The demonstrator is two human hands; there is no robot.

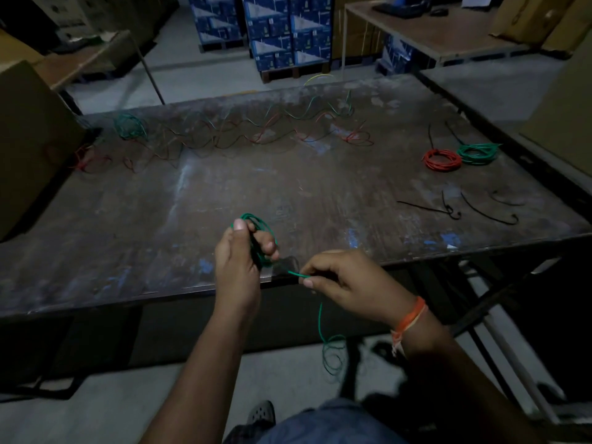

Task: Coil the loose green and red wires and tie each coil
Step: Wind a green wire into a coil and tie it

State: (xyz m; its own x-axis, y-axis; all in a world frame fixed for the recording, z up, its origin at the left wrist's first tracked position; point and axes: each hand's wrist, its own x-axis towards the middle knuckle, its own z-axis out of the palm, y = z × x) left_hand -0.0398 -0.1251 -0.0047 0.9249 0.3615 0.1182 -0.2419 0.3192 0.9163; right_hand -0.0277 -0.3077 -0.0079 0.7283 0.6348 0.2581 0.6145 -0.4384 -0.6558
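Gripping a small green coil (256, 233) in your left hand (238, 257), you hold it just above the worktop's (192, 193) near edge, fingers (267, 243) curled round the loops. Your right hand (346, 283) pinches the same wire's tail (320, 318) between thumb and forefinger; the tail hangs below the edge in loose loops. At the far right lie a red coil (442, 160) and a green one (477, 153), touching. Black ties (487, 213) lie nearer you. Loose red and green wires (240, 133) sprawl along the far edge, with a green tangle (129, 126) at far left.
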